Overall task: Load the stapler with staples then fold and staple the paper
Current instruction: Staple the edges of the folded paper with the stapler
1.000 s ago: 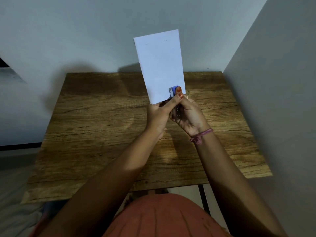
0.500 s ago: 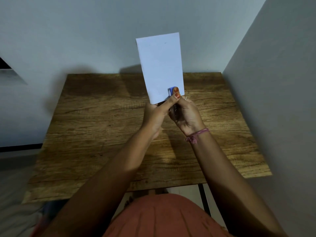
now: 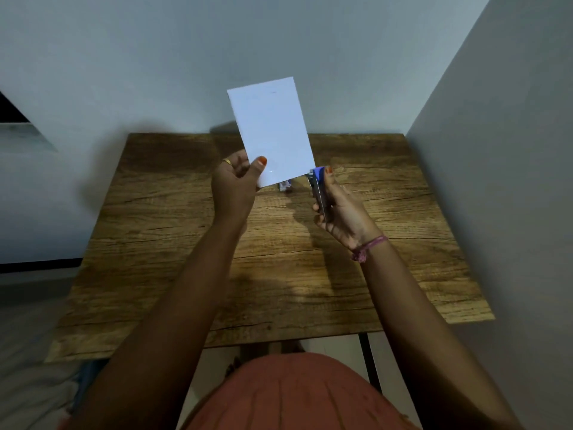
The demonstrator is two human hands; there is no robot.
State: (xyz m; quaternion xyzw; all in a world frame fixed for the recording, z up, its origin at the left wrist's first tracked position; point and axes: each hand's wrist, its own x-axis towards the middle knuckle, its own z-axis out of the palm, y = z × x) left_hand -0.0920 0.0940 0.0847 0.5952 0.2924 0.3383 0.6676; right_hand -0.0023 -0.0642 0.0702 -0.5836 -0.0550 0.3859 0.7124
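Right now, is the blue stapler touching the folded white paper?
Cannot tell. In the head view the blue stapler in the right hand meets the folded white paper's lower right corner, but no gap or contact shows.

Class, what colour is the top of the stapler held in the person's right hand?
Blue, on the stapler in the right hand; head view shows it.

- Dim, cool indoor light, strongest from above and ahead.
- Soft arm shadows fall across the brown wood-grain table (image 3: 155, 243).
- The folded white paper sheet (image 3: 271, 131) is the brightest area.
- Wide-angle bending at the edges; slightly soft throughout.
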